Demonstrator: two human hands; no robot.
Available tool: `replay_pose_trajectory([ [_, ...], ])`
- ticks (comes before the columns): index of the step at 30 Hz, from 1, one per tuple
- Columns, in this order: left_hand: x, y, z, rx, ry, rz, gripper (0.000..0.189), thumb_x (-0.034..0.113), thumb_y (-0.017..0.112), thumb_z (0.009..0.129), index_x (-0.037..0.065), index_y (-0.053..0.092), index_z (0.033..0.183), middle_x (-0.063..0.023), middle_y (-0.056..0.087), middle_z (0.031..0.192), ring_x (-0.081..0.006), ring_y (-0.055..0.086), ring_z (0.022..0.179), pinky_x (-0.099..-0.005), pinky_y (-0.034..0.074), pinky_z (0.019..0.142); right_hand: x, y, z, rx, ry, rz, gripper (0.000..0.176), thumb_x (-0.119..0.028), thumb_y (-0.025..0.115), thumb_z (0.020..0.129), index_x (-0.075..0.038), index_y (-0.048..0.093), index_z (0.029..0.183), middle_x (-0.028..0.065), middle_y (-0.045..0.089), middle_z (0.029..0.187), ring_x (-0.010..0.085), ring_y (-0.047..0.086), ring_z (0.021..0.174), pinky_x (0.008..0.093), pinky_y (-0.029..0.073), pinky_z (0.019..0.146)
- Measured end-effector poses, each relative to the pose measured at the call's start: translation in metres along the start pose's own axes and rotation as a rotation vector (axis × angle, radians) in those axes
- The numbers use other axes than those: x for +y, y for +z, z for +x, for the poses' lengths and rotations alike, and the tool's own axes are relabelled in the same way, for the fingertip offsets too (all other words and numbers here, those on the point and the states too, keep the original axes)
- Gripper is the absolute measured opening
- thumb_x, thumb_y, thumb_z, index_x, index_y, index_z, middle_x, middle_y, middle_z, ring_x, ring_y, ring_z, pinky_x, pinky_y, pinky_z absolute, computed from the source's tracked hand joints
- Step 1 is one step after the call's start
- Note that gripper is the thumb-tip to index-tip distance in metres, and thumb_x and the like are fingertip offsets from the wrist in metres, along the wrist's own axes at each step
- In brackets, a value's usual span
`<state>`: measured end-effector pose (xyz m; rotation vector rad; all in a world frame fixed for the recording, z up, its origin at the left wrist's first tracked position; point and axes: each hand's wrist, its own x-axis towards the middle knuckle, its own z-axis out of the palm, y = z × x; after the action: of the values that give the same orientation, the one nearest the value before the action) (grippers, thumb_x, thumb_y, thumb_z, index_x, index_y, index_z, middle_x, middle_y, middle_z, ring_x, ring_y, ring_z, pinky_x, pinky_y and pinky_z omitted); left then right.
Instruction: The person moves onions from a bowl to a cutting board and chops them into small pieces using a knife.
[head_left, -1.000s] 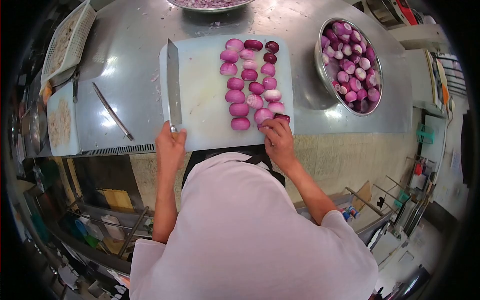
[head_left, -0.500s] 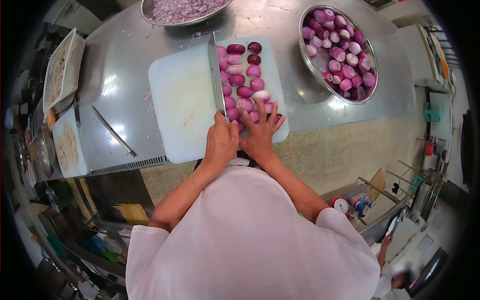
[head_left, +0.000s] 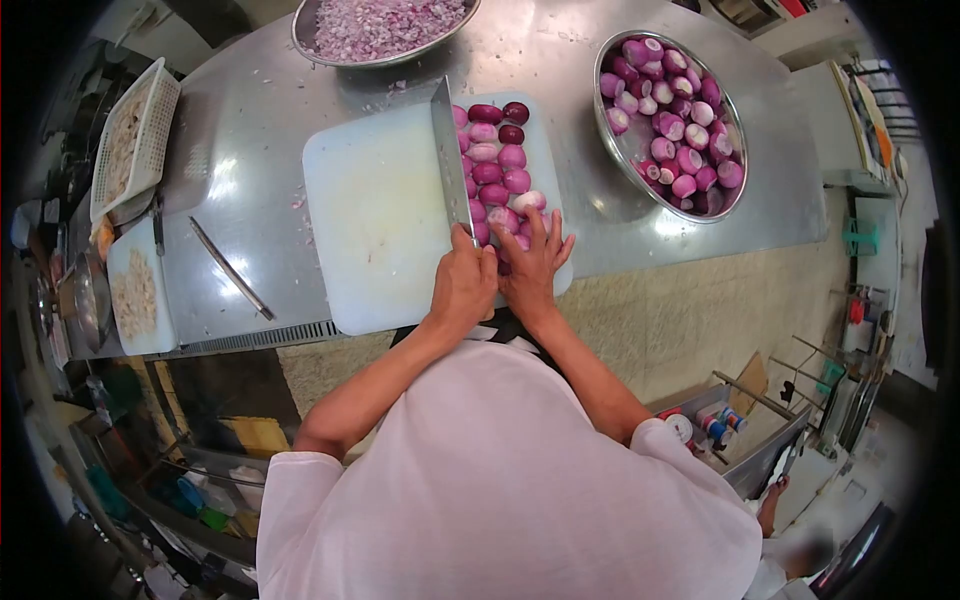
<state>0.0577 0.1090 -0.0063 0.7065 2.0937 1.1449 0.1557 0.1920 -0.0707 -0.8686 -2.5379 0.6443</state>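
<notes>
Onions (head_left: pixel 489 173), purple, round and peeled, stand in rows ahead of the right hand (head_left: pixel 533 258), its fingers spread against the nearest; likely firm but slippery, best gripped by their sides. The left hand (head_left: pixel 465 280) wraps the handle of a broad steel knife (head_left: pixel 451 155).

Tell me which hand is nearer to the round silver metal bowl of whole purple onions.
Right. The right hand, spread over purple onions, is below and left of the bowl in view; the left hand, gripping the wide steel knife, is farther left.
</notes>
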Motion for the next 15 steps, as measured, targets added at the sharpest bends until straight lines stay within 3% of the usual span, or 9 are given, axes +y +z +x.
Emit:
replay_pose_trajectory([
  [6, -0.003, 0.004, 0.003, 0.036, 0.116, 0.023, 0.041, 0.010, 0.049, 0.095, -0.018, 0.033, 0.120, -0.0247, 0.064, 0.070, -0.0431, 0.065, 0.068, -0.0487, 0.051, 0.061, 0.001, 0.000, 0.001, 0.034, 0.019, -0.011, 0.047, -0.028, 0.073, 0.081, -0.029, 0.062, 0.127, 0.0117, 0.032, 0.150, 0.0483, 0.016, 0.143, 0.0724, 0.003, 0.108],
  [8, -0.004, 0.003, 0.004, 0.005, 0.075, 0.002, 0.047, 0.011, 0.050, 0.095, -0.020, 0.031, 0.124, -0.0241, 0.065, 0.070, -0.0404, 0.067, 0.067, -0.0472, 0.051, 0.061, 0.006, 0.004, 0.000, 0.024, 0.003, -0.069, 0.070, -0.032, 0.086, 0.063, -0.029, 0.060, 0.128, 0.0112, 0.029, 0.152, 0.0488, 0.014, 0.143, 0.0752, 0.007, 0.106],
  [11, 0.004, -0.012, 0.000, -0.019, -0.023, -0.077, 0.050, 0.011, 0.051, 0.094, -0.022, 0.032, 0.127, -0.0237, 0.066, 0.071, -0.0375, 0.068, 0.066, -0.0454, 0.052, 0.061, -0.003, -0.016, 0.004, -0.038, 0.032, 0.003, 0.070, -0.029, 0.085, 0.064, -0.027, 0.059, 0.129, 0.0127, 0.031, 0.151, 0.0477, 0.016, 0.143, 0.0750, 0.007, 0.107],
  [12, -0.016, -0.013, 0.004, 0.034, -0.032, -0.070, 0.048, 0.012, 0.053, 0.095, -0.016, 0.039, 0.130, -0.0161, 0.065, 0.066, -0.0280, 0.066, 0.057, -0.0394, 0.052, 0.054, -0.003, -0.027, 0.012, -0.025, 0.034, -0.004, 0.070, -0.029, 0.085, 0.064, -0.027, 0.059, 0.129, 0.0127, 0.031, 0.151, 0.0477, 0.016, 0.143, 0.0750, 0.007, 0.107],
  [14, -0.021, -0.036, -0.001, 0.003, -0.157, -0.303, 0.039, 0.012, 0.055, 0.095, -0.006, 0.048, 0.129, -0.0067, 0.059, 0.062, -0.0172, 0.059, 0.049, -0.0316, 0.048, 0.045, 0.005, -0.056, 0.031, 0.168, -0.102, 0.039, 0.062, -0.024, 0.083, 0.069, -0.019, 0.060, 0.126, 0.0144, 0.039, 0.145, 0.0451, 0.025, 0.140, 0.0690, 0.013, 0.109],
  [15, -0.029, -0.049, -0.004, 0.003, -0.151, -0.330, 0.035, 0.012, 0.056, 0.095, -0.003, 0.051, 0.126, -0.0038, 0.056, 0.062, -0.0130, 0.055, 0.047, -0.0285, 0.045, 0.042, 0.016, -0.074, 0.049, 0.271, -0.145, 0.039, 0.055, -0.023, 0.081, 0.071, -0.014, 0.061, 0.122, 0.0152, 0.045, 0.140, 0.0428, 0.033, 0.136, 0.0628, 0.022, 0.109],
])
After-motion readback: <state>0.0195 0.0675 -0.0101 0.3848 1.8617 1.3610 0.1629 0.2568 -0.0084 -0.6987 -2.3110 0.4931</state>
